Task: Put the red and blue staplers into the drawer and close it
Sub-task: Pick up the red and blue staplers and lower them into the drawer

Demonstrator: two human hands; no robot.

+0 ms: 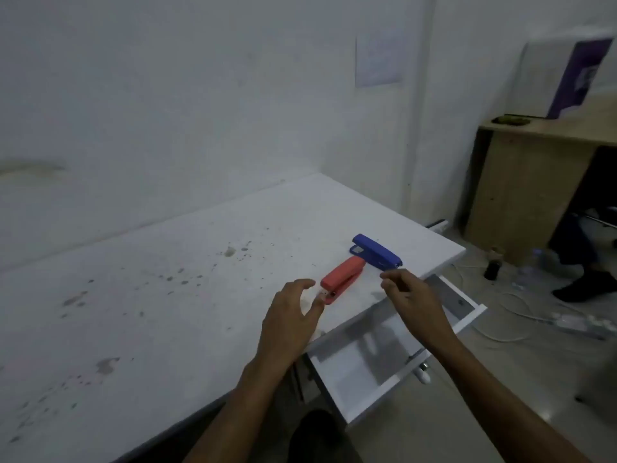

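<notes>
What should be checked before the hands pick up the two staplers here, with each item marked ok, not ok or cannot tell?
1. White pull-out drawer open: ok, it stands pulled out under the table edge.
2. Drawer has room: ok, its visible floor looks bare; the part under the right arm is hidden.
3. Red plastic stapler reachable: ok, it lies flat on the stained white tabletop, the left hand open right beside it.
4. Blue plastic stapler reachable: ok, it lies near the table's edge, the right hand just short of it.
5. Either stapler gripped: not ok, neither hand has closed on one.
6. Staplers touching each other: cannot tell.
</notes>
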